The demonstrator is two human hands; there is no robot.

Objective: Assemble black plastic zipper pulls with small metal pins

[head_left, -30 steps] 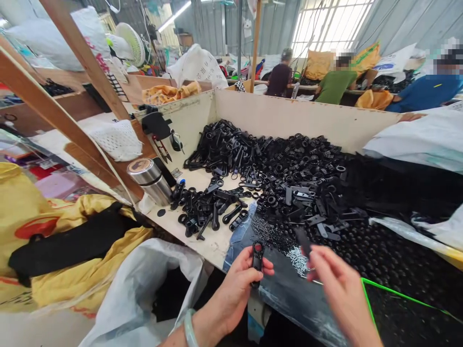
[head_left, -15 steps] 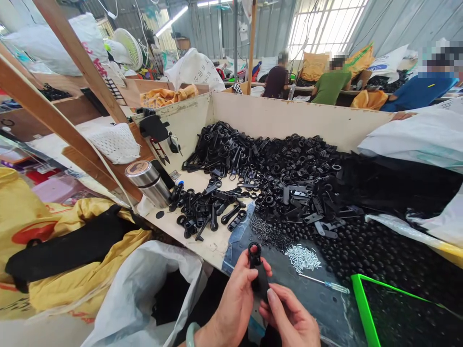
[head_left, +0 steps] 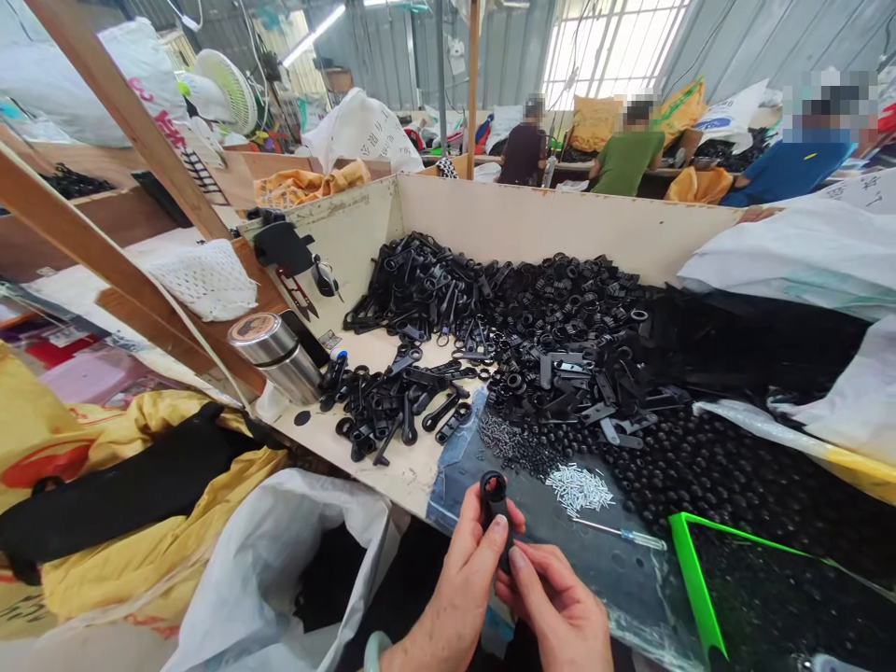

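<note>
Upright between my hands is a black plastic handle part with a ring at its top end (head_left: 494,489). My left hand (head_left: 455,583) is closed around it, the thumb pressed on its face just below the ring. At its lower end, the thumb and fingers of my right hand (head_left: 560,602) pinch the same part; the fingers hide most of that end. Just beyond my hands lies a small heap of silver pins or screws (head_left: 580,487). Beside the heap rests a screwdriver (head_left: 644,539) with a clear blue handle. Small dark metal pieces (head_left: 514,439) are spread behind.
Piles of black ring-ended parts (head_left: 420,289) and round black knobs (head_left: 728,467) cover much of the bench. A green-edged tray (head_left: 690,579) stands right, a steel flask (head_left: 280,359) left. An open white sack (head_left: 231,560) sits below the bench edge. Several people work beyond the back panel (head_left: 560,210).
My left thumb has moved up and across onto the part's face. My right hand stays at the lower end. The whole view has shifted slightly.
</note>
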